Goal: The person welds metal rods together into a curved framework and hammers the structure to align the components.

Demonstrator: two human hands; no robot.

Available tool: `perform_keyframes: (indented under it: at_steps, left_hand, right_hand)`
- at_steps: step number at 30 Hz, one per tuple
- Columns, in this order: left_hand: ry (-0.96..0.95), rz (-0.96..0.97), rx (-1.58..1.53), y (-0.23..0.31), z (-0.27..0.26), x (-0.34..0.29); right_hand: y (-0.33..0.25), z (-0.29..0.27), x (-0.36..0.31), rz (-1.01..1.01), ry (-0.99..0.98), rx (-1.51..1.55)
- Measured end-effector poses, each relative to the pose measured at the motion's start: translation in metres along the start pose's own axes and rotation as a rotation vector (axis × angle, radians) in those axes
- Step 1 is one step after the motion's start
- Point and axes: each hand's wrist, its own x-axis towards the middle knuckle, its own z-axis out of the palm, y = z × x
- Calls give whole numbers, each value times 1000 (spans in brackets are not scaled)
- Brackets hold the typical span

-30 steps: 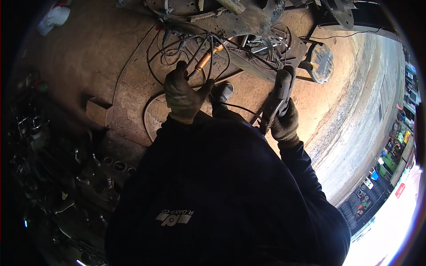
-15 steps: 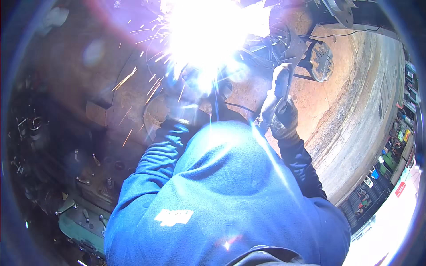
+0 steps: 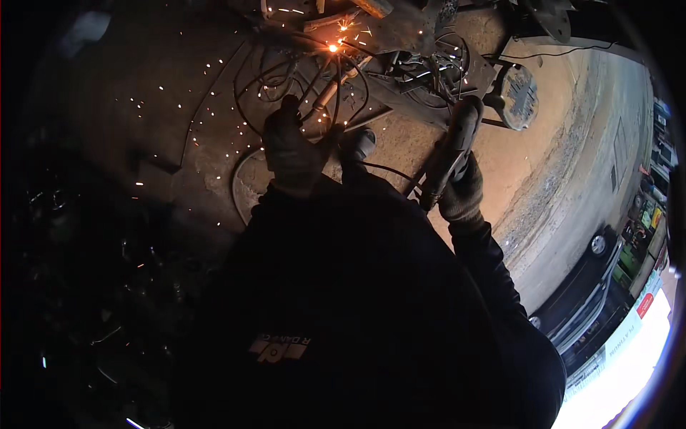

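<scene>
My gloved left hand is raised in front of my body, below a small glowing orange spot on metal work. Its fingers look curled, with a dark stub sticking up, but shadow hides what they grip. A thin dark line runs from the glow down towards this hand. On the right, my gloved right hand closes round a long, thick, dark tool that slants upward; its kind does not show. Small sparks scatter around and below the glow.
Looped cables and a brownish tube lie around the work. To its right stands a stool with a worn round seat. My shoe shows between my hands. A dark car is at the far right; the left side is very dark.
The huge white-blue glare has gone, leaving a small orange glow and scattered sparks. Everything nearby is darker. A dark car has come into sight at the right. Both hands stay nearly in place.
</scene>
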Motion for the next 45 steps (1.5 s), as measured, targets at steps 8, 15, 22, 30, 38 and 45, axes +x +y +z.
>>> perform_keyframes:
  at_steps: [8,15,22,30,38,45]
  left_hand:
    - [49,95,-2,-5,2,-5]
    - [41,117,6,-7,3,-4]
    - [62,106,-3,-6,5,-5]
    - [45,101,120,-13,4,-1]
    - [75,74,81,-10,10,-3]
    - [38,72,69,-3,-2,0]
  right_hand:
    - [-1,1,-3,26,-44,83]
    - [1,2,-2,66,-41,59]
    - [-2,1,0,75,-47,14]
    - [-11,1,5,-24,-35,-181]
    - [-20,5,7,148,-114,401]
    - [-1,0,0,18,-10,64]
